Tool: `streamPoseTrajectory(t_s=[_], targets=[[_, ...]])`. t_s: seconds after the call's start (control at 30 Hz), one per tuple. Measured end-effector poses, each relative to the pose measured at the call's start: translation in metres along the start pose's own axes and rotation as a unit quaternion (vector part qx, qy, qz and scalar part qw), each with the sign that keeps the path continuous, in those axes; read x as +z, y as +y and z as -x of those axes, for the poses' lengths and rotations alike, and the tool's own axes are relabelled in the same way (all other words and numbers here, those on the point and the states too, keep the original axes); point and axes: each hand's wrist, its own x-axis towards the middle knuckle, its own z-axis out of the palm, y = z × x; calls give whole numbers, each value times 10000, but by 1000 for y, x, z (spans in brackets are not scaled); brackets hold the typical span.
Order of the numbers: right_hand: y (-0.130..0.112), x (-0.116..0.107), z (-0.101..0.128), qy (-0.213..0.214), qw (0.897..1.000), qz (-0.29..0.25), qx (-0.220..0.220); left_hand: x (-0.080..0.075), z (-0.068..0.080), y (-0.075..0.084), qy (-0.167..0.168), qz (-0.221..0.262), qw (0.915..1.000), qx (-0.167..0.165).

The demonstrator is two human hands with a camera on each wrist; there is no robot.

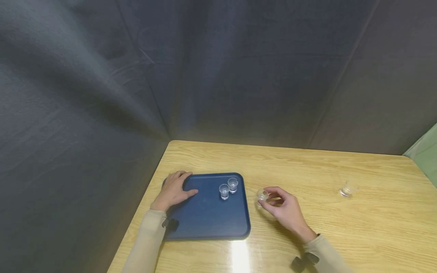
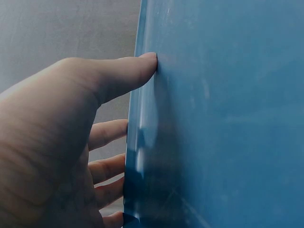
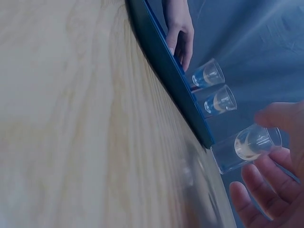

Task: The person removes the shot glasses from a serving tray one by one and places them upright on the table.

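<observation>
Under both hands stretches a pale wood-grain counter (image 1: pixel 307 170), set into a corner hung with dark grey cloth (image 1: pixel 218 68); a strip of green wall (image 1: pixel 425 149) shows at the far right, and a bright glare lies on the wood between the two sleeves. The left hand (image 1: pixel 173 191) rests on the far left corner of a dark blue tray (image 1: pixel 208 216), its thumb laid flat on the tray's inner floor and its fingers reaching over the rim, loosely extended rather than gripping. Two small clear cups (image 1: pixel 228 188) stand upright on the tray to the right of that hand, just beside each other near the tray's far right corner. The right hand (image 1: pixel 285 210) lies on the counter just past the tray's right edge and pinches a third small clear cup (image 1: pixel 262 195) between thumb and fingertips; the cup sits at or just above the wood, close to the tray's rim. Well to the right of the right hand, a fourth clear cup (image 1: pixel 346 189) stands alone on the counter.
</observation>
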Motion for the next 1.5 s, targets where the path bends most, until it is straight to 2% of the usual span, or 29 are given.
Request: streamPoseTrajectory(t_s=[0.33,0.77,1.07,1.5], targets=[[5,-20,1,118,9993,160,324,2,0,-1,13,-26,10000,25],[19,-47,2,476,9970,600,93,2,0,0,34,-2,10000,36],[28,-72,0,961,9923,753,204,3,-1,-1,42,-18,10000,61],[40,-96,4,1267,9861,991,417,3,0,0,23,-19,10000,63]])
